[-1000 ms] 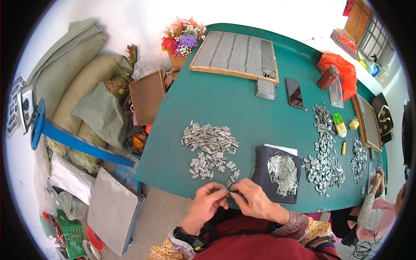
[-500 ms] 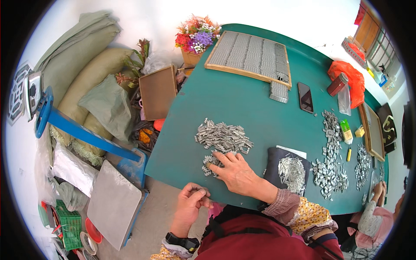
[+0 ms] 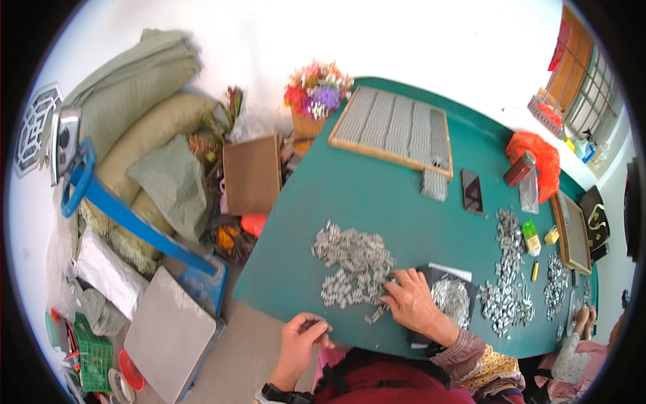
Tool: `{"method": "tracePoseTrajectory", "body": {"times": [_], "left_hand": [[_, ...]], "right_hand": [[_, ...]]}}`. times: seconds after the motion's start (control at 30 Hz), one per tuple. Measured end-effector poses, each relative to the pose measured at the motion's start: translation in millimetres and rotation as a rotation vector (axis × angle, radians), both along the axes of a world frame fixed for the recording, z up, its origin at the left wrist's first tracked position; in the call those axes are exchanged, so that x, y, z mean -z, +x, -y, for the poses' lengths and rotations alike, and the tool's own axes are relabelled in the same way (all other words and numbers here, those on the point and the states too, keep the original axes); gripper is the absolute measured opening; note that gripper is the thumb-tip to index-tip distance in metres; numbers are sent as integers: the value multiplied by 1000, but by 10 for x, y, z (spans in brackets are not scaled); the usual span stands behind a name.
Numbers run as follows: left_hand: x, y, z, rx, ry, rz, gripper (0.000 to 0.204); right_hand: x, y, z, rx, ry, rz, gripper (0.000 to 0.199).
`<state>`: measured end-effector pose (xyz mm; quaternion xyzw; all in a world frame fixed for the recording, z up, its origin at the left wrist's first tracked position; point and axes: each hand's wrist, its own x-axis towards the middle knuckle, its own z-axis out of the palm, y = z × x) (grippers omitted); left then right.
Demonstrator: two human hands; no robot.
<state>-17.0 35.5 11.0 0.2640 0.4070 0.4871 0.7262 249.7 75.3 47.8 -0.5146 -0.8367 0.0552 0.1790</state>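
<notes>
My right hand [image 3: 418, 303] is at the right side of a heap of small grey metal pieces [image 3: 353, 252] on the green table. Its fingers are bent together, and whatever lies between the tips is too small to make out. Close beside it, a dark cloth pad [image 3: 464, 275] bears a pile of thin silvery pins [image 3: 449, 301], partly behind that hand. Off the table's near edge, my left hand [image 3: 301, 342] is closed, thumb pressed against the curled fingers. A small dark bit seems to show at its fingertips, but its kind is unclear.
Farther back lie a wooden-framed tray [image 3: 393, 128] of grey metal pieces and a phone [image 3: 472, 191]. More metal pieces [image 3: 508, 296] are heaped on the right, near another person's hands [image 3: 587, 316]. A blue platform scale [image 3: 171, 330] stands on the floor at left.
My right hand has moved right and slightly down, from over the metal pieces to their right side, and its fingers have drawn together. My left hand stays closed. The view has shifted.
</notes>
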Motion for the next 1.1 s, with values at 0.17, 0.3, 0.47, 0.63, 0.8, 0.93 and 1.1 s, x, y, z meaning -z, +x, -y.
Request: {"method": "tracePoseTrajectory", "body": {"times": [0.17,0.3,0.47,0.63,0.8,0.93,1.1], "left_hand": [[-96,32,-534,-54,389,-456,8],[212,49,-1235,-169,832,-867,14],[211,207,-1552,-96,616,-792,15],[397,243,-1592,-54,675,-659,14],[74,181,-1346,-148,646,-814,10],[66,240,-894,39,654,-829,13],[153,391,-537,100,797,-822,15]], "right_hand": [[-68,-10,-250,42,73,-84,22],[-71,-173,-355,-55,108,-74,24],[23,-393,-314,-221,114,-27,32],[86,-371,-485,-156,71,67,36],[28,-301,-427,-97,71,65,37],[109,-507,-317,-228,65,-3,40],[177,-483,-7,-208,51,39,43]]}}
